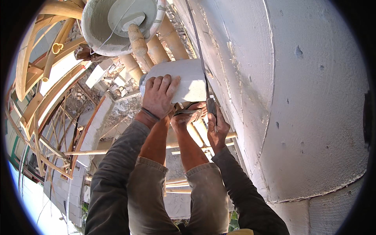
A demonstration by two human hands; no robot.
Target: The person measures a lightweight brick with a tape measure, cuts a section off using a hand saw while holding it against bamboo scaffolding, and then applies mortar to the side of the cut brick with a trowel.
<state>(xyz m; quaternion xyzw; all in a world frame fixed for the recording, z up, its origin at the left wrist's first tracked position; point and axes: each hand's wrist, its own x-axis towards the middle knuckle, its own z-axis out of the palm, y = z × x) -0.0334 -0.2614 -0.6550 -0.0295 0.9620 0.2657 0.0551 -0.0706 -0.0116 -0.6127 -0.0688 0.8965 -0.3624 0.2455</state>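
Note:
A pale grey-white building block [176, 80] lies in front of me beside the wall. My left hand [159, 92] grips its near left part, with the fingers bent against the surface and the thumb to the right. Past the block's right edge, my right hand [218, 127] is closed around a narrow dark-and-grey hand tool [211, 109], seen edge-on, so its kind is unclear. From there a long thin dark strip [198, 43] runs up along the block's edge; whether it belongs to the tool I cannot tell.
Above the block stands a mortar-smeared bucket [94, 37] with a wooden-handled trowel [137, 39] in it. Bamboo poles [157, 51] form the platform under me, with gaps between them. A curved plastered wall [309, 98] rises at right. Bamboo framing [51, 102] and rubble [121, 80] lie left.

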